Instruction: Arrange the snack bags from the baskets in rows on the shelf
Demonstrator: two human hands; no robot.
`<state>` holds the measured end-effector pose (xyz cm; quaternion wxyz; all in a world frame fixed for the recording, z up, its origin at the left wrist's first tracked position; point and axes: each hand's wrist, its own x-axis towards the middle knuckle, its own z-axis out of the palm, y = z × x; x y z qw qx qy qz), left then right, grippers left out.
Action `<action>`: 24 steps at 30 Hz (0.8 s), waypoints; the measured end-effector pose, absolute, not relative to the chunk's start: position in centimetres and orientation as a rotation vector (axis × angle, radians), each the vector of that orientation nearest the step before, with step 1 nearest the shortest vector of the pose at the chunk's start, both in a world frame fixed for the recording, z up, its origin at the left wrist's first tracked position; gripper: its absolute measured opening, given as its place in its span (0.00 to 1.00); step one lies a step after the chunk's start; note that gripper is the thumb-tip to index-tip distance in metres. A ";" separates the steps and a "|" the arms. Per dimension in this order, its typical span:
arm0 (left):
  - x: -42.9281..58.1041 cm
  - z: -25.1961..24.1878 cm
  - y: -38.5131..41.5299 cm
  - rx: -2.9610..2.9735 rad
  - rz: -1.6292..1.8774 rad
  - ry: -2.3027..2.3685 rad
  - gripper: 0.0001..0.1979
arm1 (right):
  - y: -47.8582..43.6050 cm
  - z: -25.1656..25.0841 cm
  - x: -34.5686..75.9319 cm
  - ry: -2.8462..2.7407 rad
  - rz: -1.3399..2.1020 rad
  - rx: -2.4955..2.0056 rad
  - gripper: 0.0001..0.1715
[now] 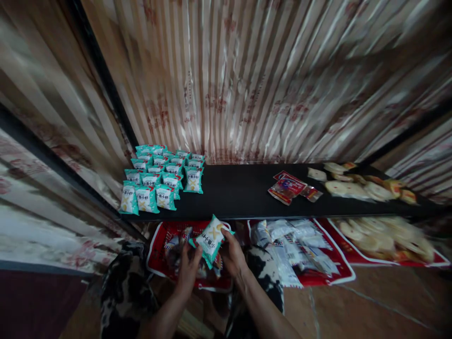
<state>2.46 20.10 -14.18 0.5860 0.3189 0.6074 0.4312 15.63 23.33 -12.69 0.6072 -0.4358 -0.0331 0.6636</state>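
A small teal-and-white snack bag (211, 238) is held tilted over the left red basket, just in front of the shelf edge. My right hand (233, 254) grips its right side, thumb on top. At its lower left corner, my left hand (189, 267) has closed with the thumb against the bag; its fingertips are partly hidden. Matching snack bags (146, 199) stand in rows at the shelf's left end. Under my hands, the red basket (154, 249) contains several packets (173, 245) that are too dark to name.
The black shelf (233, 193) also bears red packets (286, 188) and pale packages (348, 189) to the right. Below, a red basket (348, 275) holds white packets (293, 245); another has pale packages (388, 238). Dark posts (106, 75) and striped curtains (226, 94) surround the shelf.
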 end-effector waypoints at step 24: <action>-1.1 -6.9 29.0 1.344 0.362 0.947 0.26 | 21.3 -10.0 20.4 -1.070 1.840 -1.133 0.30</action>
